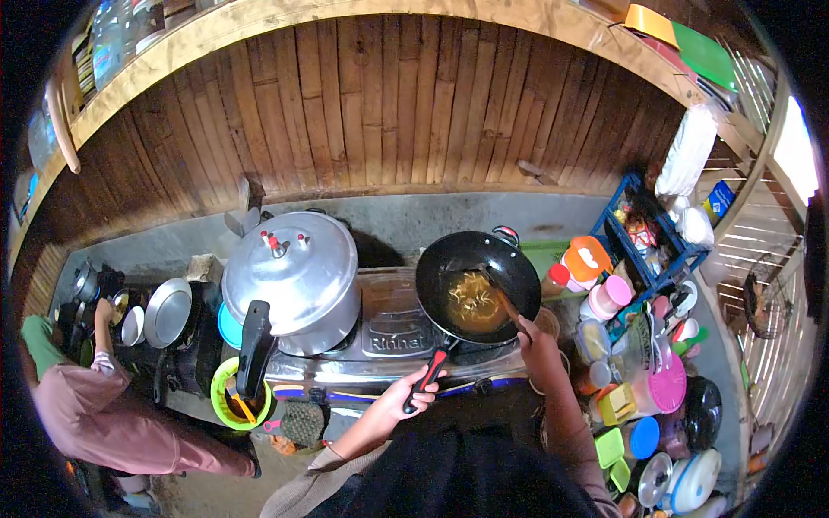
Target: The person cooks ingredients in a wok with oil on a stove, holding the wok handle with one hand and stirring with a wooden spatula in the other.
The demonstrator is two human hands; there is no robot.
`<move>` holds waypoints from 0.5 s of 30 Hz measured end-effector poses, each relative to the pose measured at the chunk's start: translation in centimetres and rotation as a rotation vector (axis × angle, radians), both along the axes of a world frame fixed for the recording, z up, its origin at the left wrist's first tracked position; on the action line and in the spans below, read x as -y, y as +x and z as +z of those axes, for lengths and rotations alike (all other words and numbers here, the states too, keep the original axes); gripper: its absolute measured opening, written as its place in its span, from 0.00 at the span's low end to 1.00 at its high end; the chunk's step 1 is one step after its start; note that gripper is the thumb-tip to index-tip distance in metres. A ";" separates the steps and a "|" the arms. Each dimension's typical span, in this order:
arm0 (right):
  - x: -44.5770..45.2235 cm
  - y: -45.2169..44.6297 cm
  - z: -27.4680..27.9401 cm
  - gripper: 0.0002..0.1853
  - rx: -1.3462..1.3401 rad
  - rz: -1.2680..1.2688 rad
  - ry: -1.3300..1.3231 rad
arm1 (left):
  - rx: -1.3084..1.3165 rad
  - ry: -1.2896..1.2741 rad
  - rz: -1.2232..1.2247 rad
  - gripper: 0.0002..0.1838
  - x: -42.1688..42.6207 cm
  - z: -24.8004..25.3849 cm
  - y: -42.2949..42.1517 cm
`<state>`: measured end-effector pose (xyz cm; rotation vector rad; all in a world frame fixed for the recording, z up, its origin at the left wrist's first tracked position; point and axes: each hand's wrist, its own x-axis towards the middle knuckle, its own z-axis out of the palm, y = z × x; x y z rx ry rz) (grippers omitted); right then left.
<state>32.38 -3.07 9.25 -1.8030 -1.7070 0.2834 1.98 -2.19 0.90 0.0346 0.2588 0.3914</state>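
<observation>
A black wok (439, 269) sits on the right burner of the silver stove (380, 319), with brownish liquid and pale strips of food (475, 298) in it. My left hand (409, 395) is wrapped round the wok's black and red handle (432, 373). Right of the wok, my right hand (537, 344) grips a wooden spatula (508, 304), whose lower end rests in the wok near the food. A large silver pressure cooker (294, 285) with a black handle stands on the left burner.
A person (112, 414) in pink stands at the far left beside metal pans (168, 312). A green bowl (233, 414) sits below the cooker's handle. Jars, lids and containers (665, 384) crowd the right side, near a blue rack (639, 242). Behind is a bamboo wall (389, 112).
</observation>
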 end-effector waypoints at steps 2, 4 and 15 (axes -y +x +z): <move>1.0 0.1 1.7 0.20 -0.007 -0.028 -0.088 | 0.002 -0.005 0.002 0.22 0.0 0.1 0.0; 1.6 0.4 2.0 0.20 -0.013 -0.055 -0.175 | -0.010 0.002 0.005 0.22 0.1 0.2 -0.1; 8.4 4.8 5.7 0.20 -0.101 -0.055 -0.314 | 0.033 -0.034 -0.013 0.23 -0.2 0.1 -0.1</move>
